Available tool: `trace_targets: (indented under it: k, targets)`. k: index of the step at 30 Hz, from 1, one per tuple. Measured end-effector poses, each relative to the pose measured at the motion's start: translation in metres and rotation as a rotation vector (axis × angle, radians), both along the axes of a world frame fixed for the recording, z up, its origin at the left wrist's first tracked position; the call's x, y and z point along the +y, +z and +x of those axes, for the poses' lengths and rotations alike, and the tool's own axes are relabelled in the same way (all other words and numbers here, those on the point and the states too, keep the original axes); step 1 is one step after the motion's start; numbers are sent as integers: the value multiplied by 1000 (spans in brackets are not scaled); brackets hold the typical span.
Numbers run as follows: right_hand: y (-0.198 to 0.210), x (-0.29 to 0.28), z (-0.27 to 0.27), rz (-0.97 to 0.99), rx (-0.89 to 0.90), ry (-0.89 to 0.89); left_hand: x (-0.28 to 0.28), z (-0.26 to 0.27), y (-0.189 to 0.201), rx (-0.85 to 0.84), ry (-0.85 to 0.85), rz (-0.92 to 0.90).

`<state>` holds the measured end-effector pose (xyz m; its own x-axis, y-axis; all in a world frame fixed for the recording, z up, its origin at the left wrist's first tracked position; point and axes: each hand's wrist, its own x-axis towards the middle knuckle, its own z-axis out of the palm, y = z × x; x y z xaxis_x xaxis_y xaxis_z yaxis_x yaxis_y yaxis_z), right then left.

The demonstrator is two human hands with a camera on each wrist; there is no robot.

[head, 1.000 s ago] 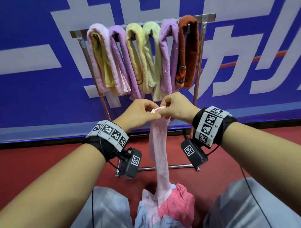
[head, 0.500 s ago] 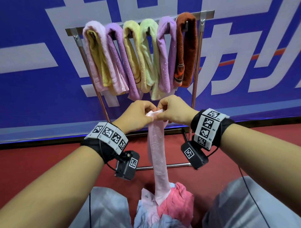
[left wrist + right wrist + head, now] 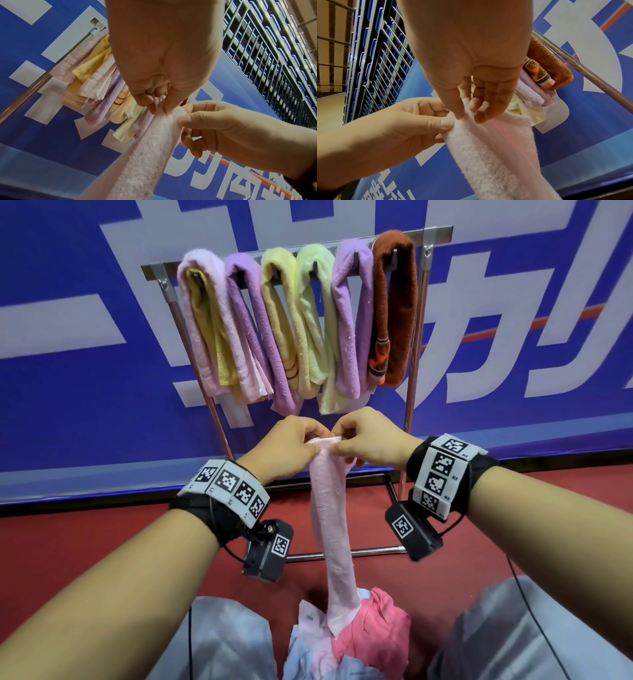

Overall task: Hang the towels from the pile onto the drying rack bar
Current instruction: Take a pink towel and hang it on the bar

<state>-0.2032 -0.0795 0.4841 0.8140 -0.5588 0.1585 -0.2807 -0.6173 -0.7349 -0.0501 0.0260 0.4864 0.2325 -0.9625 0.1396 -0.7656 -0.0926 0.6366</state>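
A pale pink towel (image 3: 330, 508) hangs stretched from my two hands down to the pile (image 3: 352, 635) between my knees. My left hand (image 3: 294, 445) and right hand (image 3: 363, 440) pinch its top edge side by side, just below the rack. In the left wrist view the left hand (image 3: 157, 106) pinches the pink towel (image 3: 145, 155) at its corner. The right hand (image 3: 467, 112) holds the pink towel (image 3: 489, 148) between thumb and fingers. Several towels hang on the drying rack bar (image 3: 435, 232), from a pink one (image 3: 202, 313) to a brown one (image 3: 395, 302).
The pile holds a bright pink towel (image 3: 373, 628) and pale blue ones (image 3: 301, 655). The rack's metal legs (image 3: 409, 392) and base bar (image 3: 373, 551) stand on a red floor (image 3: 85, 549) before a blue and white banner wall (image 3: 68, 371). My knees (image 3: 513, 638) flank the pile.
Both hands have stayed together on the towel's top edge while the towel rose a little out of the pile. The view has shifted slightly toward the rack.
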Motion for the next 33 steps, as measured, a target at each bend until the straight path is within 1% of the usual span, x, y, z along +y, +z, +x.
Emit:
trace_targets:
  k: [2, 4, 6, 10, 13, 16, 20, 23, 27, 29, 33]
  targets:
    - [-2, -4, -2, -101, 34, 14, 1, 0, 1, -10, -2, 0]
    - [-7, -10, -4, -236, 111, 14, 2, 1, 2, -25, -5, -10]
    - [-14, -18, -8, -309, 197, 13, 4, 2, 3, -38, -11, -25]
    - [-21, -28, -20, -273, 310, 31, 6, 4, 11, -31, 9, -30]
    - [-9, -33, -29, -249, 347, -2, 8, 5, 30, -11, 8, -49]
    - [19, -36, -33, -266, 315, -26, 9, 5, 57, -48, 9, -87]
    - [60, -41, -35, -288, 223, -74, 11, 11, 91, -186, 36, -124]
    - [94, -45, -35, -219, 107, -108, 12, 18, 118, -255, 58, -143]
    - [143, -48, -29, -117, -61, -109, 12, 26, 165, -292, 59, -168]
    - [169, -51, -23, -131, -124, -136, 9, 32, 190, -314, 69, -187]
    - [211, -54, -11, -185, -147, -139, 1, 48, 228, -365, 73, -258]
